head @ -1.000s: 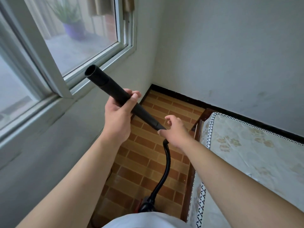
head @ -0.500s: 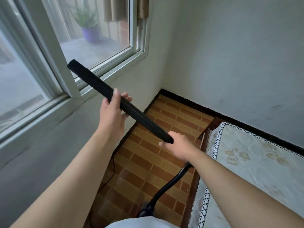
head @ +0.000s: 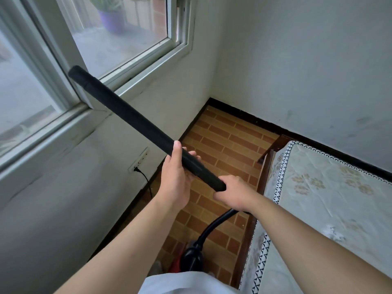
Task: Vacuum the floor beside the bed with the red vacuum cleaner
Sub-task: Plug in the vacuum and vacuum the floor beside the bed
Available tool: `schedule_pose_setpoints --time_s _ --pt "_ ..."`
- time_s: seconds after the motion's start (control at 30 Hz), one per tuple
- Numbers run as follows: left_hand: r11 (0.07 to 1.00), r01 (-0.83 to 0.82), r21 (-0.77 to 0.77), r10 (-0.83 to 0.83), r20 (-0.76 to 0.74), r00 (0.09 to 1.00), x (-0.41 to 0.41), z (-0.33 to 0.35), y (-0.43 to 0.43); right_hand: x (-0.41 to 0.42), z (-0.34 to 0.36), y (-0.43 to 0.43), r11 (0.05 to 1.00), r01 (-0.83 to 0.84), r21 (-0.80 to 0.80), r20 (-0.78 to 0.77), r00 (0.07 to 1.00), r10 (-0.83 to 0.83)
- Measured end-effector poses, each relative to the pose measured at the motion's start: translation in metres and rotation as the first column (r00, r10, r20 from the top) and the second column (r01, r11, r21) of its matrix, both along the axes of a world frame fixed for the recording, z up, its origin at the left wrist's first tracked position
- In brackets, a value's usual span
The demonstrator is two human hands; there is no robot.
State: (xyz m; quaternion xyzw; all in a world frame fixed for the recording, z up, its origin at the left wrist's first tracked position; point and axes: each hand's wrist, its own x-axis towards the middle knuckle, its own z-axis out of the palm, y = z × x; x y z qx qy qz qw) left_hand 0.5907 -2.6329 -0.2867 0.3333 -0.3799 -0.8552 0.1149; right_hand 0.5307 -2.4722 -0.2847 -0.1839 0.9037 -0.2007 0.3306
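Bottom centre: one red vacuum cleaner stands on the brick-patterned floor, in the strip between the left wall and the bed; only a sliver of its red body shows. One black hose rises from it in a curve toward the right hand. This hand is curled closed around the lower end of the single black wand, where the hose meets it. Just above, the left hand wraps the wand from below, thumb lying up along the tube; the two hands are near each other but apart. The wand's long axis runs diagonally from the frame's centre to the upper left. Its free end is raised off the floor and points at the window. Centre left: one wall socket with one black cord plugged in. Top, beyond the glass: one potted plant in a purple pot.
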Motion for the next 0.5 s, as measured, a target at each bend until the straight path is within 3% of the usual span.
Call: schedule_pose_setpoints --time_s 0.3,0.4,0.5 --pt "0.939 -0.028 0.343 0.005 0.069 0.998 0.055 -0.071 -0.021 0.021 -0.053 -0.003 0.967 -0.158 0.202 -0.130 0.974 0.186" --pt "0.905 -0.044 0.423 -0.003 0.111 0.994 0.073 -0.093 -0.022 0.023 -0.074 -0.006 0.949 -0.208 0.238 -0.111 0.965 0.239" --pt "0.883 -0.159 0.442 0.070 0.212 0.975 0.087 -0.115 -0.017 0.023 -0.095 -0.012 0.913 -0.302 0.275 -0.069 0.941 0.332"
